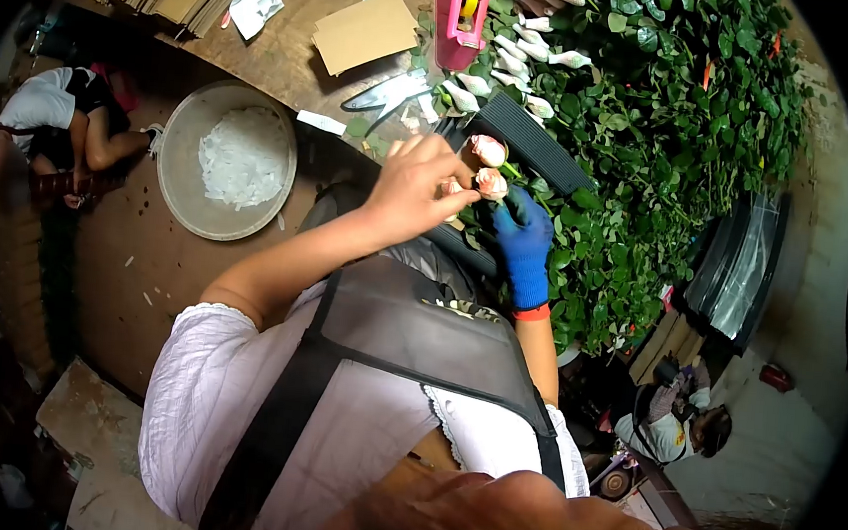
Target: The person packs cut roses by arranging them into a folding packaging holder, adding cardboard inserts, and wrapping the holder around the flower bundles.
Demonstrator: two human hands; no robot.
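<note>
My left hand [418,187], bare, has its thumb and fingers closed at a pale pink rose [451,187], partly hidden by the fingers. Right beside them is a peach-pink rose [491,184], and another pink rose [489,151] lies just above it. My right hand [524,235] wears a blue knitted glove with a red cuff. Its fingers are curled just below the blooms, around rose stems that are mostly hidden. Behind the roses stands a black ribbed pad [533,142].
Leafy rose stems [655,114] are heaped at the right, with several white-wrapped buds [515,63]. A pink tape dispenser [460,19], cardboard sheets [366,31] and scissors [388,93] lie on the wooden table. A round tub [228,160] holds white pieces. Two other people sit farther off.
</note>
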